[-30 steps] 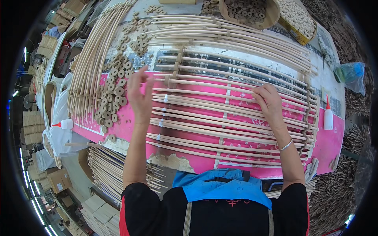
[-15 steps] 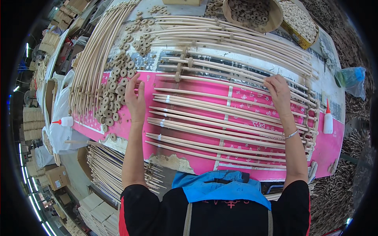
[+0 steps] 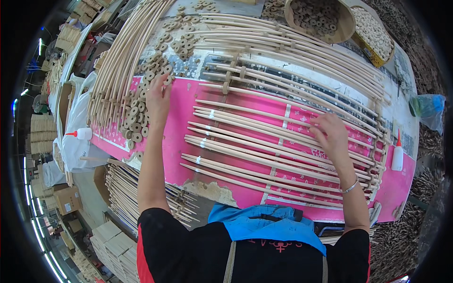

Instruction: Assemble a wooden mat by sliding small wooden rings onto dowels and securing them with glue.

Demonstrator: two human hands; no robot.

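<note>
My left hand [image 3: 158,98] is at the edge of a pile of wooden rings [image 3: 137,115], its fingers stretched forward beside the upper rings and the thumb apart. Over a row of pale wooden sticks [image 3: 264,137] hovers my right hand [image 3: 331,134], fingers loosely bent and apart, nothing seen in them. The sticks lie side by side on a pink sheet [image 3: 177,127], their right ends in a rack of upright pieces [image 3: 377,165]. Some sticks at the back of the row carry a ring [image 3: 226,87] near their left ends.
More sticks with rings [image 3: 292,45] lie farther back, and a bundle [image 3: 113,80] at left. Glue bottles stand right [image 3: 398,155] and lie left [image 3: 84,134]. A round tub of rings [image 3: 349,28] and a yellow tray of white pieces [image 3: 377,59] sit at the far right.
My left hand has moved forward to the upper part of the ring pile. The right hand has come back toward me over the sticks, its fingers now spread from their earlier pinch.
</note>
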